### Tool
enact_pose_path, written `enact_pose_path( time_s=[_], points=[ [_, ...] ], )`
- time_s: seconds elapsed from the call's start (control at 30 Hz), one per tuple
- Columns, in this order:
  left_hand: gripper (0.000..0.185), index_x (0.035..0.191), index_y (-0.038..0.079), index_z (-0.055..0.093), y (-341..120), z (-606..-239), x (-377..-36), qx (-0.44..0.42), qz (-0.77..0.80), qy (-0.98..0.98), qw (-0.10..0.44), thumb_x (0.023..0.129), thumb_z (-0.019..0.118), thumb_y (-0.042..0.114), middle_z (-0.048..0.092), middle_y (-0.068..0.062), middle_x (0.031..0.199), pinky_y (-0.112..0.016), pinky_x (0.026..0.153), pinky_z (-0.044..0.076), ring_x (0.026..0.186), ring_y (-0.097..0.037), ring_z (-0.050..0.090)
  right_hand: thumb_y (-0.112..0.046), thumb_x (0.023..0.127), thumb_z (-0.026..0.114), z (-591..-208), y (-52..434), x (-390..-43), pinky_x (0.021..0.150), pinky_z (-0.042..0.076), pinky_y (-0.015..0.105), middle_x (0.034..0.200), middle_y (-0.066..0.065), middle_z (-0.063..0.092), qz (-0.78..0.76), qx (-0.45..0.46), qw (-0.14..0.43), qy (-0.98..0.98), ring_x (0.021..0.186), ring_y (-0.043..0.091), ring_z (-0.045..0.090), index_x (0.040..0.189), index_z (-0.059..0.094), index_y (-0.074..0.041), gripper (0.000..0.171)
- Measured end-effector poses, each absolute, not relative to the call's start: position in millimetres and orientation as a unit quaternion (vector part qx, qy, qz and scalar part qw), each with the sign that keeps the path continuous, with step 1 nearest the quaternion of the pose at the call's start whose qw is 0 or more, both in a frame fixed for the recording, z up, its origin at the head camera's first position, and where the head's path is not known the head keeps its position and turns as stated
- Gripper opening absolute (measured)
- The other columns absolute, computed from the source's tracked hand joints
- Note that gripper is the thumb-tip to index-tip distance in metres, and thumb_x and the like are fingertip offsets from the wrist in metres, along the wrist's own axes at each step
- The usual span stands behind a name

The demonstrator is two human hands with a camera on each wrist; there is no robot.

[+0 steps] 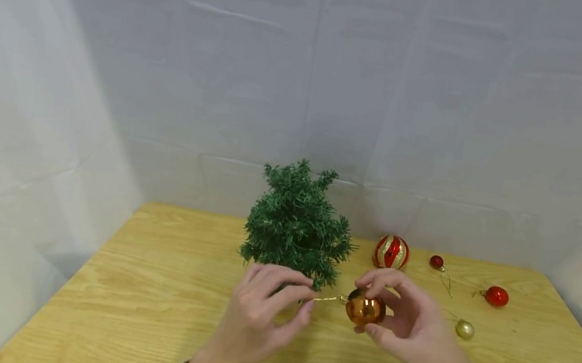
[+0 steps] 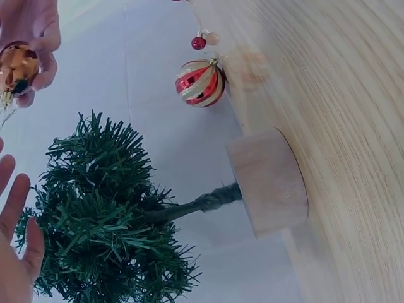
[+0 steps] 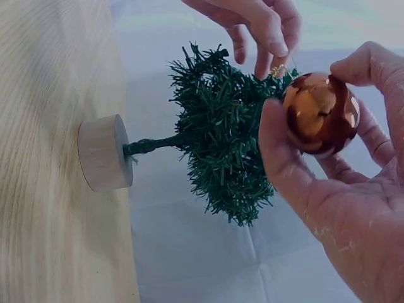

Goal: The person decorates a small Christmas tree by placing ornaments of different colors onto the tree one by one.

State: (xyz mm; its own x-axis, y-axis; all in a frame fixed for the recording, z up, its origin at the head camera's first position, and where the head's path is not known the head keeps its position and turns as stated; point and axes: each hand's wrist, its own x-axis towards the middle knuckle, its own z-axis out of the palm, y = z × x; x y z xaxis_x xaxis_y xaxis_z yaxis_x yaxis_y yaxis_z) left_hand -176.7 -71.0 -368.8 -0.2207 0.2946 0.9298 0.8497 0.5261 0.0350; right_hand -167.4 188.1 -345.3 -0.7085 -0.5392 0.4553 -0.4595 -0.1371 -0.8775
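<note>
copper bauble [image 1: 365, 309] in right hand [image 1: 411, 328], left hand [image 1: 262, 313] pinching its gold loop [image 1: 327, 299]

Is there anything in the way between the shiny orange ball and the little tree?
Nothing visible blocks it. The right hand holds the orange ball just in front of the little tree, and the left hand pinches its gold string. Only open air lies between the ball and the nearest branches.
</note>
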Motion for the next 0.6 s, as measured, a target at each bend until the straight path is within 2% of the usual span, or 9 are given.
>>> enact_pose_path(
  time_s=[0.13,0.23,0.37,0.47,0.53,0.6],
  points=[
    [0.006,0.092,0.015,0.076,-69.9,-369.1,-176.2,-0.397,-0.284,-0.727,0.484,0.090,0.070,0.016,0.074,0.000,0.100,-0.028,0.082,0.048,0.091,-0.014,0.067,0.017,0.089,0.063,-343.1,180.9,-164.0,0.078,0.061,0.032,0.122,0.005,0.059,-0.593,-0.362,-0.016,0.719,0.104,0.015,0.066,0.100,0.050,-0.007,0.029],
    [0.005,0.092,0.015,0.076,-68.7,-369.4,-175.8,-0.398,-0.284,-0.728,0.481,0.090,0.071,0.016,0.074,0.000,0.101,-0.028,0.082,0.049,0.092,-0.014,0.068,0.013,0.089,0.065,-342.5,175.6,-162.8,0.065,0.056,0.026,0.112,0.005,0.062,-0.549,-0.370,-0.053,0.748,0.087,0.012,0.062,0.095,0.051,-0.012,0.030],
    [0.006,0.091,0.016,0.075,-67.4,-370.1,-175.0,-0.398,-0.284,-0.731,0.476,0.093,0.069,0.017,0.074,0.001,0.101,-0.029,0.083,0.049,0.092,-0.014,0.068,0.011,0.087,0.070,-345.0,168.2,-165.0,0.051,0.044,0.017,0.098,-0.001,0.063,-0.478,-0.413,-0.131,0.764,0.066,0.003,0.050,0.097,0.056,-0.015,0.031],
    [0.007,0.091,0.016,0.075,-66.4,-370.5,-174.4,-0.399,-0.279,-0.731,0.478,0.093,0.069,0.017,0.074,0.001,0.100,-0.029,0.083,0.049,0.091,-0.014,0.067,0.002,0.088,0.076,-347.5,163.3,-167.0,0.056,0.047,0.012,0.095,-0.006,0.063,-0.419,-0.437,-0.187,0.774,0.068,-0.002,0.051,0.101,0.062,-0.018,0.028],
    [0.008,0.091,0.016,0.075,-65.7,-370.4,-174.4,-0.399,-0.273,-0.729,0.485,0.094,0.068,0.018,0.074,0.002,0.100,-0.029,0.083,0.048,0.090,-0.014,0.067,-0.010,0.092,0.076,-349.1,161.2,-167.9,0.062,0.048,0.009,0.095,-0.007,0.062,-0.383,-0.445,-0.217,0.780,0.073,-0.003,0.053,0.102,0.065,-0.019,0.018],
    [0.011,0.090,0.016,0.076,-64.7,-369.8,-174.8,-0.399,-0.261,-0.725,0.498,0.095,0.066,0.019,0.074,0.002,0.098,-0.030,0.082,0.048,0.088,-0.013,0.067,-0.022,0.098,0.070,-350.2,159.4,-168.5,0.066,0.047,0.008,0.096,-0.006,0.062,-0.343,-0.452,-0.251,0.784,0.074,-0.002,0.053,0.102,0.068,-0.020,0.005]
  ],
)
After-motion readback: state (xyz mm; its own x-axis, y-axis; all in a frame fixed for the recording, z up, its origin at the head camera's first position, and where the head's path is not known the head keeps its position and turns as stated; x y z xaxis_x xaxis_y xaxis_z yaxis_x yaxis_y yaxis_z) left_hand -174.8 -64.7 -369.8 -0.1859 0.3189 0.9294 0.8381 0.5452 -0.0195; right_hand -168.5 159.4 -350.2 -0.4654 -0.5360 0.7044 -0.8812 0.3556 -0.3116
